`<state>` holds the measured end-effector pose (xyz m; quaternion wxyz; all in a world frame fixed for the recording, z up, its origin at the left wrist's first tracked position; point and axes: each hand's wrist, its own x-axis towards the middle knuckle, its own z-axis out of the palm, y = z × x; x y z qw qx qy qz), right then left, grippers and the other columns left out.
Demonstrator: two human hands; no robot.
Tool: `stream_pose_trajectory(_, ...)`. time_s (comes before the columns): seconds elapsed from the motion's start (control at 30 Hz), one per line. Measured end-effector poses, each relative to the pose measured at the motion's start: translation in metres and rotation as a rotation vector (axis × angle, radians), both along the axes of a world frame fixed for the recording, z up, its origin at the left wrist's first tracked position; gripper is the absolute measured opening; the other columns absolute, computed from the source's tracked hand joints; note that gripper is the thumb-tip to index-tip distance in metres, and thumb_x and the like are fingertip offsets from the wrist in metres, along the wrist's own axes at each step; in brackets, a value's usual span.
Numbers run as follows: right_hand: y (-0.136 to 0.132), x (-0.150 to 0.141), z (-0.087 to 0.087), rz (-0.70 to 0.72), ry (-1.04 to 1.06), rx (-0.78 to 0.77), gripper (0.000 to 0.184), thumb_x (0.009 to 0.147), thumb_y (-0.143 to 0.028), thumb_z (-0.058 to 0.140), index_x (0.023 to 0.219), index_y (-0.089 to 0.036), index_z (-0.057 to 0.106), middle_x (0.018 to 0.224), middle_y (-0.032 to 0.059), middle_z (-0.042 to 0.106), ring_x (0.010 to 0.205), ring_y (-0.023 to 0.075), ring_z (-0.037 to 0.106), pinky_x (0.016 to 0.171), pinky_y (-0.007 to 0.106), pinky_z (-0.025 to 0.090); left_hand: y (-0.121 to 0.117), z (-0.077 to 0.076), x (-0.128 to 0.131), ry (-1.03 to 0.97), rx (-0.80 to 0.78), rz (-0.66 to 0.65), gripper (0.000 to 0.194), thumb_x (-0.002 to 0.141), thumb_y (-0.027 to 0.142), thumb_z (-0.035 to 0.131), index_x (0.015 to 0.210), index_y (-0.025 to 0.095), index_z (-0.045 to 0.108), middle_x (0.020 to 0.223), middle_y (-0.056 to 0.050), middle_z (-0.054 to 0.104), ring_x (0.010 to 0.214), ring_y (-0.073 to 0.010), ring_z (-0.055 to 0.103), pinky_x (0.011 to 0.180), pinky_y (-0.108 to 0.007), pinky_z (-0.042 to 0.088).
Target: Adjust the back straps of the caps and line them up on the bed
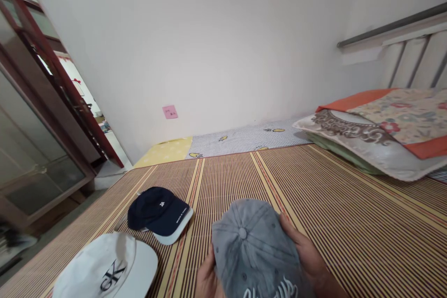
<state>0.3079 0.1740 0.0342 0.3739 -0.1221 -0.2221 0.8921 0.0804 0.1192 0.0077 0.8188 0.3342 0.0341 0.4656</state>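
Note:
A grey baseball cap (pixel 256 247) with white stitched lettering is held up between my two hands at the bottom centre, its crown towards the wall. My left hand (pixel 208 275) grips its left side, and my right hand (pixel 307 253) is closed round the right side. Several fingertips are hidden behind or under the fabric. To the left, a white baseball cap (pixel 94 260) with black letters lies on the striped mat (pixel 223 181). Just beyond it rests a navy baseball cap (pixel 157 209) with a white-edged brim.
Pillows (pixel 366 135) are stacked at the right by a white headboard (pixel 412 56). A white wall (pixel 223 46) with a pink note (pixel 170 111) runs behind the bed. At the left are a glass-fronted cabinet (pixel 42 167) and an open doorway.

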Motion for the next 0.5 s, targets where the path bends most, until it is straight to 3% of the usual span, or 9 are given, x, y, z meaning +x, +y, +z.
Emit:
stream_pose_trajectory(0.1, -0.005, -0.002, 0.013, 0.032, 0.008, 0.048, 0.065, 0.080, -0.065, 0.079, 0.123, -0.016, 0.077, 0.132, 0.0175, 0.076, 0.143, 0.0379, 0.056, 0.125, 0.058, 0.034, 0.002, 0.006, 0.002, -0.010, 0.018, 0.038, 0.069, 0.108, 0.056, 0.014, 0.143, 0.027, 0.066, 0.156, -0.008, 0.060, 0.161, -0.0244, 0.028, 0.135, -0.045, 0.005)
stream_pose_trajectory(0.23, -0.005, -0.001, 0.021, 0.008, 0.015, 0.070, 0.061, 0.079, -0.069, 0.078, 0.113, -0.018, 0.080, 0.132, 0.0158, 0.076, 0.146, 0.0370, 0.053, 0.126, 0.058, 0.032, 0.001, 0.018, 0.005, 0.015, 0.047, 0.088, 0.069, 0.109, 0.055, 0.012, 0.147, 0.027, 0.062, 0.156, -0.008, 0.060, 0.161, -0.0223, 0.028, 0.135, -0.043, 0.006)
stream_pose_trajectory(0.37, 0.000, 0.002, 0.009, -0.035, 0.025, 0.027, 0.061, 0.081, -0.072, 0.074, 0.109, -0.018, 0.081, 0.131, 0.0165, 0.077, 0.146, 0.0369, 0.053, 0.125, 0.059, 0.032, 0.000, 0.023, 0.009, -0.004, 0.000, 0.091, 0.068, 0.109, 0.055, 0.015, 0.141, 0.028, 0.068, 0.153, -0.007, 0.063, 0.161, -0.0236, 0.028, 0.135, -0.047, 0.007)
stream_pose_trajectory(0.5, 0.001, 0.002, -0.008, -0.118, 0.050, 0.036, 0.072, 0.081, -0.079, 0.069, 0.120, -0.019, 0.078, 0.133, 0.0168, 0.076, 0.145, 0.0385, 0.054, 0.123, 0.061, 0.035, 0.001, 0.022, 0.013, -0.038, -0.002, 0.060, 0.064, 0.111, 0.048, 0.015, 0.134, 0.032, 0.073, 0.151, -0.005, 0.066, 0.161, -0.0227, 0.028, 0.134, -0.048, 0.006)
